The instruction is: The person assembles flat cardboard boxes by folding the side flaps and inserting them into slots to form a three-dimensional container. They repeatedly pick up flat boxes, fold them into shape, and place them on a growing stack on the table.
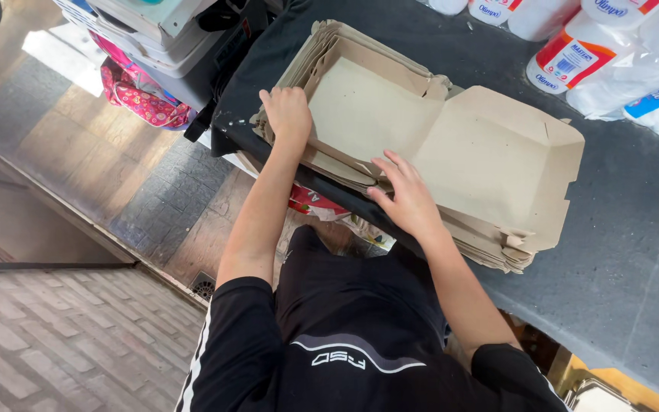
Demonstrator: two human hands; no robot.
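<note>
A stack of open brown cardboard clamshell boxes (436,145) lies nested on a dark cloth-covered table (619,259). My left hand (287,113) rests on the stack's left edge, its fingers curled over the rim of the boxes. On the near edge, by the middle hinge fold, sits my right hand (407,197); its fingers are spread and press on the top box. Neither hand has lifted a box clear of the stack.
Several white plastic-wrapped paper rolls (612,53) lie at the table's far right. A pink patterned bag (143,99) and stacked white containers (154,23) sit off the table's left end. Brick paving (62,343) and a floor drain (204,286) lie below.
</note>
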